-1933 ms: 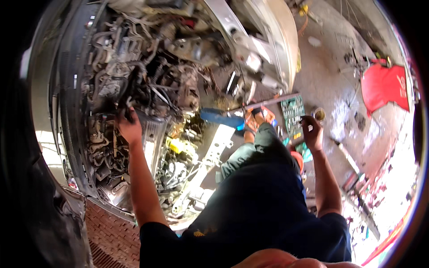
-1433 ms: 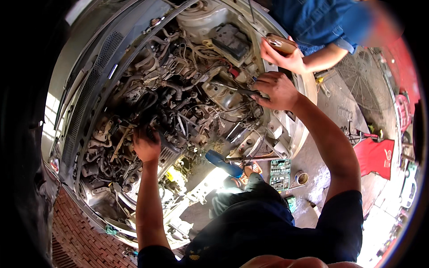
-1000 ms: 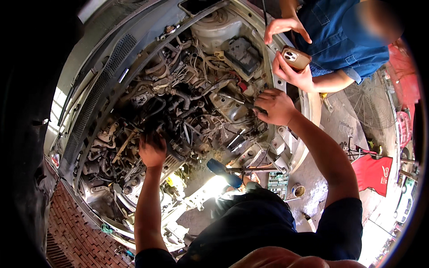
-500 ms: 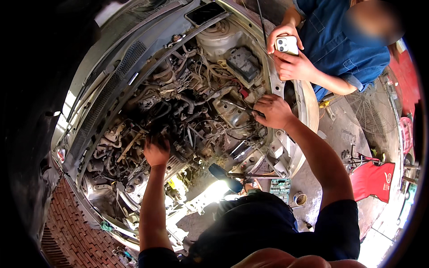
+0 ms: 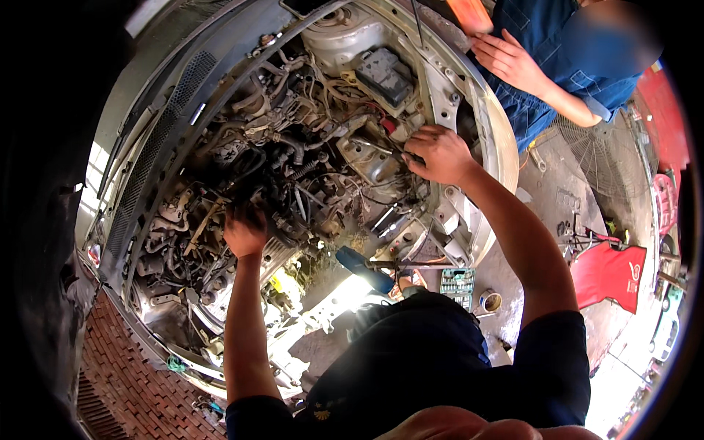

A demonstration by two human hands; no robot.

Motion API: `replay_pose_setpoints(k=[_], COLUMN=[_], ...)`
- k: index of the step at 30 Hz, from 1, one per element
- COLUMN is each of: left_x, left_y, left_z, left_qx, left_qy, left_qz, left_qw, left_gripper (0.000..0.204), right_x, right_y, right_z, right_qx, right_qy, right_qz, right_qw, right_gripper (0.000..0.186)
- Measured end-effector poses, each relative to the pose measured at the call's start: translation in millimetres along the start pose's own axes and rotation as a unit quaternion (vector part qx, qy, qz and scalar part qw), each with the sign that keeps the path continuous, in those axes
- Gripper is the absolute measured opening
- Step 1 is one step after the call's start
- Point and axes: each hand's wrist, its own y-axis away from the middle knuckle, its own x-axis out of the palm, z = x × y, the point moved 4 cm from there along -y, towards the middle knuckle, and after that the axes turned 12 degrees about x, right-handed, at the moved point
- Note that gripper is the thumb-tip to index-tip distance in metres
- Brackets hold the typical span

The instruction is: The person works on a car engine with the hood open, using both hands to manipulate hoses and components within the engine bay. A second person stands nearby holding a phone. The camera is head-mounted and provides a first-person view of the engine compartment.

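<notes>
My right hand (image 5: pixel 441 155) is closed round the dark handle of a tool with a bright metal shaft (image 5: pixel 375 146) at the right side of an open engine bay. The shaft points left over a metal cover; the tool's exact kind does not show. My left hand (image 5: pixel 246 233) reaches down among dark hoses and engine parts (image 5: pixel 293 150) in the middle left of the bay. Its fingers are sunk in shadow, so whatever they touch is hidden. A black box (image 5: pixel 385 77) sits beyond my right hand, next to a red cable cap (image 5: pixel 388 125).
Across the fender, a person in blue holds up an orange object (image 5: pixel 471 15) with a hand (image 5: pixel 511 62) beside it. A lit work lamp (image 5: pixel 364 270) is by the front of the bay. On the floor are a teal socket set (image 5: pixel 457 287), a can (image 5: pixel 490 300) and a fan guard (image 5: pixel 594 158).
The view has shifted slightly, so the engine bay sits higher and further left. The other person's white phone no longer shows; an orange object is raised there. My hands keep about the same places.
</notes>
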Motion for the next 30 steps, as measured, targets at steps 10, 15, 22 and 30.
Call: replay_pose_setpoints(k=[10,15,22,30], left_x=[2.8,-0.1,-5.0,-2.5], left_y=[-2.9,-3.6,-5.2,-8.3], left_z=[-0.4,-2.8,-4.5,-8.4], left_qx=[0.028,-0.006,-0.018,-0.008], left_qy=[-0.010,0.003,-0.004,0.005], left_qz=[-0.024,-0.017,-0.014,0.000], left_qw=[0.999,1.000,1.000,1.000], left_gripper=[0.035,0.026,0.031,0.032], right_x=[-0.2,-3.0,-3.0,-7.2], right_y=[-0.6,-0.4,0.0,0.7], right_z=[-3.0,1.1,-0.4,0.7], right_qx=[-0.002,0.000,0.011,0.017], right_qy=[-0.014,-0.003,0.000,-0.006], right_qz=[0.001,0.007,0.011,0.016], right_qw=[1.000,1.000,1.000,1.000], right_gripper=[0.019,0.018,0.021,0.020])
